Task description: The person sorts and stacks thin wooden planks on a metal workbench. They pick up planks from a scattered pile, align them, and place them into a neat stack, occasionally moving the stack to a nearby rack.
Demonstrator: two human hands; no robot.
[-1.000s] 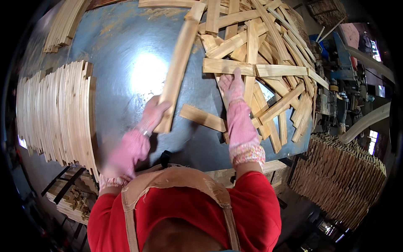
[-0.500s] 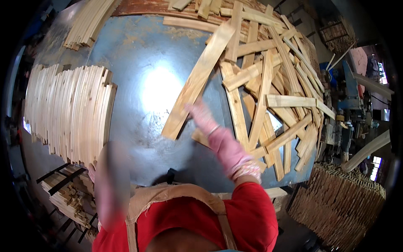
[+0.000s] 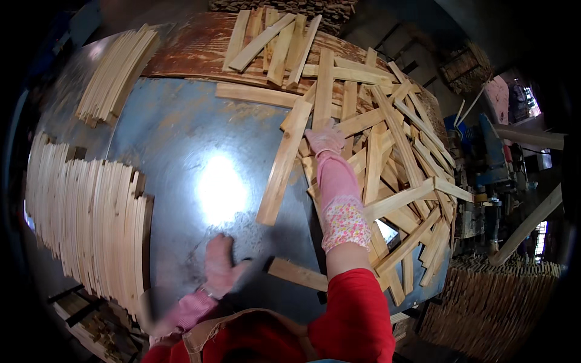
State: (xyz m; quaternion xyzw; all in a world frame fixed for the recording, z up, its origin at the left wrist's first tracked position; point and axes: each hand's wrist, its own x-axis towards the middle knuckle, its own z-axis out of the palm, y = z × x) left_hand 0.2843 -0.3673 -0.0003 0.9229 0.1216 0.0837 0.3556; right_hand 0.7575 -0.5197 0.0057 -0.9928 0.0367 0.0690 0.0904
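Observation:
My right hand (image 3: 327, 140), in a pale pink glove, reaches out to the pile. Its fingers are curled over the near end of a flat wooden slat (image 3: 324, 85) that points away from me. Left of that hand, another wooden slat (image 3: 283, 166) lies slanting, its far end against the pile and its near end over the bluish metal table (image 3: 181, 133). My left hand (image 3: 221, 263), also gloved and slightly blurred, hovers low over the table with thumb apart and nothing in it. A short wooden piece (image 3: 298, 274) lies between my arms.
A neat row of pale slats (image 3: 91, 224) stands at left, with a smaller bundle (image 3: 118, 72) behind it. Crisscrossed slats (image 3: 393, 175) cover the table's right side. More slats (image 3: 272, 45) lie on a reddish board (image 3: 181, 51) at the back. A large wood stack (image 3: 484, 302) stands at lower right.
My right hand has moved from beside the slanting slat to the slat farther out in the pile. My left hand has come from the left row to over the table. The view has shifted.

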